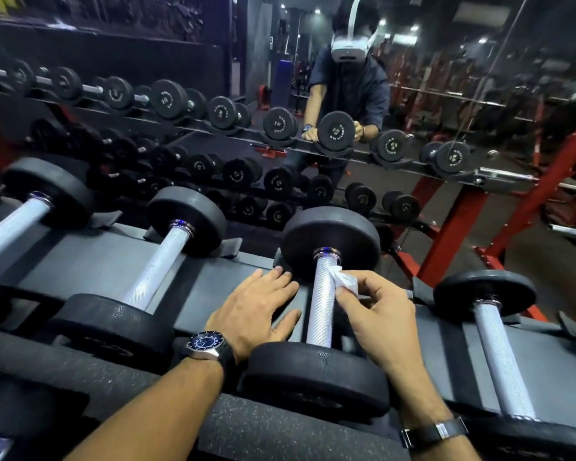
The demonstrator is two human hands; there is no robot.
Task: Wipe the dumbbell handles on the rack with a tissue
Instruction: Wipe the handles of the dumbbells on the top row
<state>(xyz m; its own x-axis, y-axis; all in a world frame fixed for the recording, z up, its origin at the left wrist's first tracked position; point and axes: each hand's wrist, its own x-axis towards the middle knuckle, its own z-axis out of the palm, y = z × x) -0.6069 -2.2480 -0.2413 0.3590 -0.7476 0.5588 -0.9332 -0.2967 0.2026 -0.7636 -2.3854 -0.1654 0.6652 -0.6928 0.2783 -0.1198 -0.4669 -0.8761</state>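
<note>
Two bare forearms reach in from the bottom edge, the left one wearing a wristwatch (pixel 207 344) with a dark round face, the right one a dark strap with a metal clasp (pixel 434 431). Between them sits the near black disc of a dumbbell (pixel 316 377) lying on the grey rack (pixel 94 257). Its handle (pixel 321 311) is a silver bar with a fine cross-hatched grip pattern, running away from the camera to the far disc, where a shiny collar rings its end. The right hand (pixel 379 311) pinches a small crumpled white tissue (pixel 345 279) between thumb and fingertips and holds it against the right side of the handle, close to the far collar. The left hand (pixel 256 307) lies flat on the rack just left of the handle, fingers straight and together, holding nothing, the fingertips near the far disc.

More dumbbells of the same kind rest on the rack to either side, with silver textured handles and matte black discs. Beyond the rack a mirror (pixel 446 78) reflects the rows of dumbbells, a red frame and the person wearing a white headset.
</note>
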